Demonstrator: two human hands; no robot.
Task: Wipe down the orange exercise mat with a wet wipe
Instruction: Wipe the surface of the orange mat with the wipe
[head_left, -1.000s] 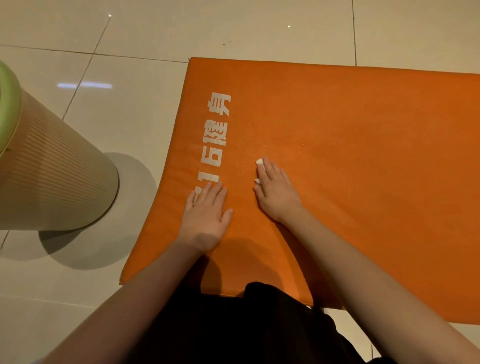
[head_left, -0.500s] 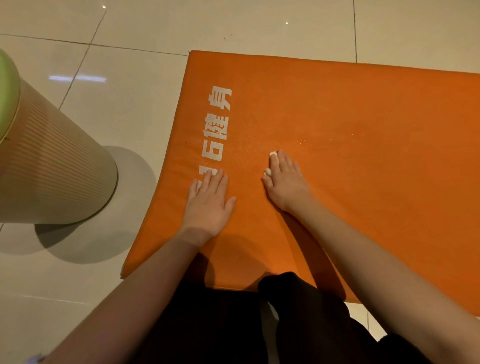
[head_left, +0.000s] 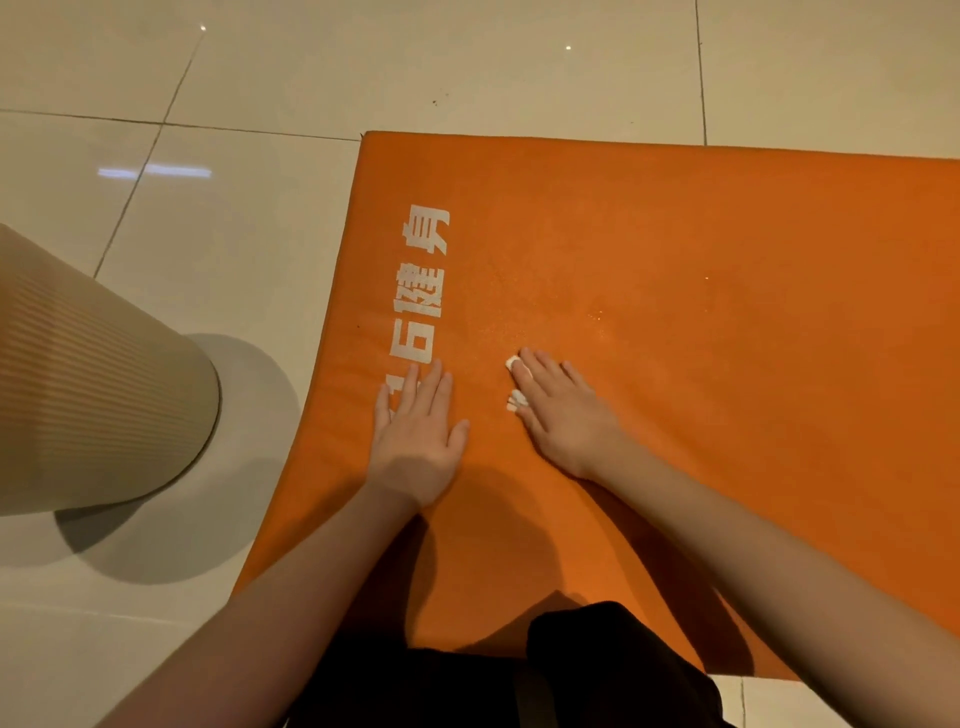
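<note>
Wet wipe (head_left: 517, 400) under flat right grip (head_left: 567, 420), on orange exercise mat (head_left: 727, 249)

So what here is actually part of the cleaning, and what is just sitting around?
Part of the job:
orange mat
wet wipe, pressed under the right hand
left hand, resting flat on the mat

Just there:
beige ribbed bin
tiled floor

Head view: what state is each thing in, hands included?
Orange mat: lying flat on the tiles, both hands on it.
Wet wipe: wadded, pressed under the right hand's fingers.
Right hand: fingers straight, pressing the wipe.
Left hand: flat on the mat, empty.
Ribbed bin: standing on the tiles beside the mat.
</note>
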